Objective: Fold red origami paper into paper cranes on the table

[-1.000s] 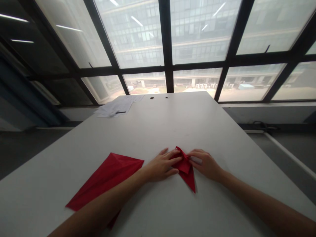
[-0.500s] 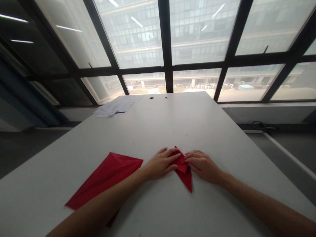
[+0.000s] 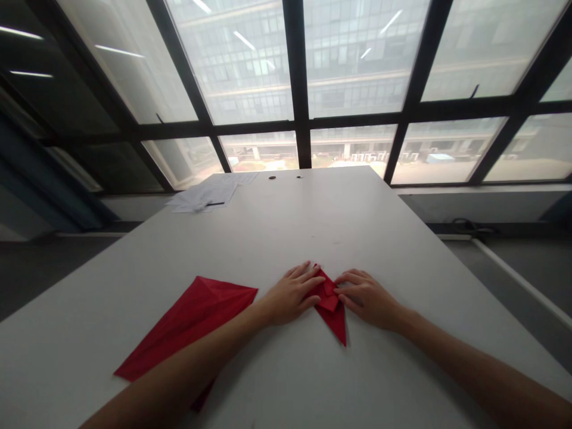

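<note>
A small folded piece of red paper (image 3: pixel 329 304) lies on the white table between my two hands, one pointed corner toward me. My left hand (image 3: pixel 295 293) rests on its left side with the fingers spread and lying over the paper. At the paper's right edge, my right hand (image 3: pixel 369 300) pinches a fold between thumb and fingertips. A larger folded sheet of red paper (image 3: pixel 187 322) lies to the left, partly hidden under my left forearm.
White paper sheets (image 3: pixel 203 193) with a dark pen (image 3: pixel 215 204) on them lie at the table's far left. The white table (image 3: pixel 286 226) reaches toward tall windows with dark frames (image 3: pixel 302 143). A dark cable (image 3: pixel 473 226) is on the right beyond the table.
My left fingers have spread a little wider over the small red paper. My right hand has stayed at its right edge. The whole view has shifted slightly.
</note>
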`<state>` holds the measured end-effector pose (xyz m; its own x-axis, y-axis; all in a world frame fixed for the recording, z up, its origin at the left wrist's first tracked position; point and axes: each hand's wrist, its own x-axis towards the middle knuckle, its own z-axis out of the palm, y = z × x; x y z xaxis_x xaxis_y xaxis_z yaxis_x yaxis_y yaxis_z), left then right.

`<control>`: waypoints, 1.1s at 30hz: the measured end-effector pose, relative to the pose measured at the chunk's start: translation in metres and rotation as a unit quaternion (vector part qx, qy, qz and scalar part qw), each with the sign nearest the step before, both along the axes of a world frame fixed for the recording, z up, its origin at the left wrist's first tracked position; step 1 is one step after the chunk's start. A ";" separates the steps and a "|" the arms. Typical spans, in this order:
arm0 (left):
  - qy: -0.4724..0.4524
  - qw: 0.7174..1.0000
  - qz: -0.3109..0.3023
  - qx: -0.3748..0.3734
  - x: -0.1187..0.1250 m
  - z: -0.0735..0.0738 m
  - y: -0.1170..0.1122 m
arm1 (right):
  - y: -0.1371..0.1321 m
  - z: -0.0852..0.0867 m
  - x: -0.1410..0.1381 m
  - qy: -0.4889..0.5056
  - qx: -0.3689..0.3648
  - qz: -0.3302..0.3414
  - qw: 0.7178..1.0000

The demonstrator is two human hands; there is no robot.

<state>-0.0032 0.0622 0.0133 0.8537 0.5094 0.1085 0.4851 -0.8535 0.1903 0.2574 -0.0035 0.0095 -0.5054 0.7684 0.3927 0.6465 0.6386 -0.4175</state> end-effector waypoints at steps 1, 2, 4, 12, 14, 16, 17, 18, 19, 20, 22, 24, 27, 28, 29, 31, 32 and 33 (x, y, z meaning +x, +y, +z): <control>-0.002 1.000 0.004 0.002 0.000 -0.001 0.000 | 0.000 0.000 0.000 0.000 0.000 0.000 1.000; -0.004 1.000 0.008 0.004 0.000 -0.002 0.000 | 0.000 0.000 0.000 0.000 0.001 0.000 1.000; -0.009 1.000 0.014 0.007 0.000 -0.003 0.000 | 0.000 -0.001 0.000 0.003 0.002 0.000 1.000; -0.024 1.000 -0.012 -0.002 0.003 0.007 -0.003 | 0.001 -0.003 -0.001 0.001 0.010 -0.001 1.000; -0.026 1.000 -0.010 -0.011 0.003 0.009 -0.003 | 0.001 -0.002 -0.001 0.004 0.013 0.001 1.000; -0.023 1.000 -0.012 -0.013 0.003 0.009 -0.003 | 0.000 0.000 -0.001 0.006 0.013 0.001 1.000; -0.021 1.000 -0.016 -0.010 0.003 0.009 -0.003 | -0.001 0.001 -0.001 0.005 0.013 0.001 1.000; -0.017 1.000 -0.020 -0.006 0.002 0.009 -0.003 | -0.002 0.001 -0.001 0.001 0.014 0.002 1.000; -0.014 1.000 -0.023 -0.002 0.002 0.008 -0.003 | -0.002 0.002 -0.001 -0.004 0.017 0.005 1.000; -0.011 1.000 -0.024 0.001 0.002 0.008 -0.003 | -0.003 0.002 -0.002 -0.012 0.020 0.008 1.000; -0.006 1.000 -0.020 0.003 0.001 0.007 -0.002 | -0.004 0.001 -0.002 -0.027 0.022 0.015 0.999; -0.001 1.000 -0.018 0.003 0.001 0.005 -0.001 | -0.004 0.000 -0.002 -0.031 0.019 0.016 0.999; -0.002 1.000 -0.020 0.006 0.000 0.002 0.000 | -0.003 0.000 -0.002 -0.023 0.019 0.018 0.999; -0.003 1.000 -0.018 0.008 0.000 0.001 0.000 | -0.002 0.000 -0.002 -0.020 0.019 0.020 0.999; -0.004 1.000 -0.016 0.010 0.000 0.000 0.000 | -0.002 0.000 -0.002 -0.018 0.019 0.021 0.999; -0.007 1.000 -0.009 0.010 -0.001 -0.002 0.001 | -0.002 0.001 -0.002 -0.016 0.017 0.021 1.000; -0.009 1.000 -0.007 0.010 -0.001 -0.002 0.001 | -0.002 0.001 -0.002 -0.016 0.015 0.020 1.000; -0.011 1.000 -0.006 0.010 -0.001 -0.003 0.001 | -0.002 0.002 -0.002 -0.017 0.014 0.020 1.000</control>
<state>-0.0042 0.0634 0.0106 0.8566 0.4976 0.1366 0.4715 -0.8624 0.1844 0.2553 -0.0059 0.0111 -0.5482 0.7368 0.3957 0.6343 0.6747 -0.3776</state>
